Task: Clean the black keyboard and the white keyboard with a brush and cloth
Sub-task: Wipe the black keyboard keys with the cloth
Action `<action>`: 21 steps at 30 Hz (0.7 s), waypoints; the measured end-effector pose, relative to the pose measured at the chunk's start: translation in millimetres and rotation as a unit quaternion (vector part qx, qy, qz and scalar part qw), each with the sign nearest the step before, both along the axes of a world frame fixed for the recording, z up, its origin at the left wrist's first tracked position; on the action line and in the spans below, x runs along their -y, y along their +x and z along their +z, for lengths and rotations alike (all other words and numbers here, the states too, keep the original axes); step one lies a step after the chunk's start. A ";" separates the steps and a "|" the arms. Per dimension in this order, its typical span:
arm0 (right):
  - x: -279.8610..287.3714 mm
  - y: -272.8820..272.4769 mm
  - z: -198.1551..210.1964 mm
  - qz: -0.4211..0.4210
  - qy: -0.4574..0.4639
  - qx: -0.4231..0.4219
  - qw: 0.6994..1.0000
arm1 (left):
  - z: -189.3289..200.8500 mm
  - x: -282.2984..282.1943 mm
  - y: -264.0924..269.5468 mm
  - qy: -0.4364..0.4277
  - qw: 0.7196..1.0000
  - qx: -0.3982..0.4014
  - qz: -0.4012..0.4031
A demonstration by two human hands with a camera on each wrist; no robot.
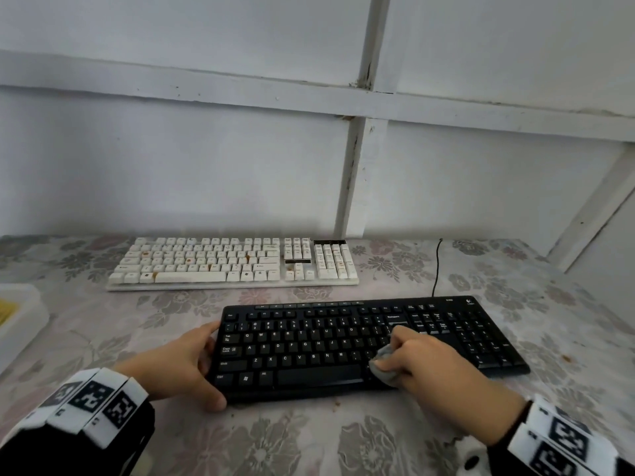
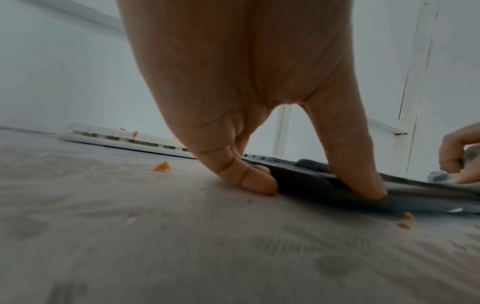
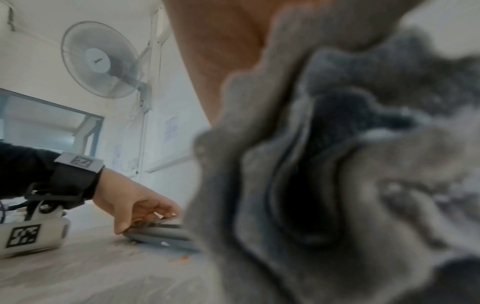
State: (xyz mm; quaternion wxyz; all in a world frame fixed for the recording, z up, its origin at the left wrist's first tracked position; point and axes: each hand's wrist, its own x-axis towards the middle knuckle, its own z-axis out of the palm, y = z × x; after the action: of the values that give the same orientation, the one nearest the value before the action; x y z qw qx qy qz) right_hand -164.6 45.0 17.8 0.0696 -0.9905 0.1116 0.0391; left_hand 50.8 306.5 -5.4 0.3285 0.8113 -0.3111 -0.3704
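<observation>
Head view: the right hand (image 1: 421, 360) bunches the cloth (image 1: 383, 367) near the middle of the black keyboard (image 1: 343, 341), whose long axis runs left-right with unwiped keys seemingly both ways, while the left hand (image 1: 178, 367) clamps its left end.

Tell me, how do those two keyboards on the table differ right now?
The black keyboard lies nearest the person, the white keyboard farther back by the wall. The white one carries orange-brown crumbs and stains; the black one's keys look clean. The left hand holds the black one's end while the right hand presses a grey cloth on it; the white one lies untouched. Both are full-size and lie flat.
</observation>
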 end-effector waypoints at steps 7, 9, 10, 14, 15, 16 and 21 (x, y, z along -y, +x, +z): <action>-3.6 8.0 11.4 0.022 0.016 0.033 0.999 | -4.2 -0.5 2.6 0.003 1.000 -0.003 -0.003; -15.3 9.7 10.2 0.053 0.046 0.026 0.997 | -5.2 -0.7 4.2 0.015 1.000 0.002 -0.006; -18.7 9.7 8.8 0.056 0.052 0.020 0.997 | -5.4 -1.0 4.7 0.020 1.000 0.004 -0.007; -4.6 4.2 0.8 0.025 0.038 0.020 0.999 | -6.4 -1.0 5.3 0.018 1.000 0.005 -0.001; 2.3 0.1 -1.0 0.015 0.033 0.021 0.999 | -6.0 -1.8 4.5 0.012 1.000 0.007 0.000; 9.5 -5.4 -2.5 0.004 0.026 0.022 0.999 | -6.3 -2.7 4.2 0.007 1.000 0.008 0.001; 36.7 -28.2 3.8 -0.047 -0.014 0.040 0.998 | -8.3 -2.6 5.0 -0.001 1.000 0.005 0.000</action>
State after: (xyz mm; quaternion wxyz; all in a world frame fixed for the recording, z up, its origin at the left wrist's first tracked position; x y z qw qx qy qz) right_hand -192.9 8.3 21.5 0.0614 -0.9859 0.1556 -0.0050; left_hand 55.8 309.1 -13.7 0.3275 0.8128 -0.3133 -0.3660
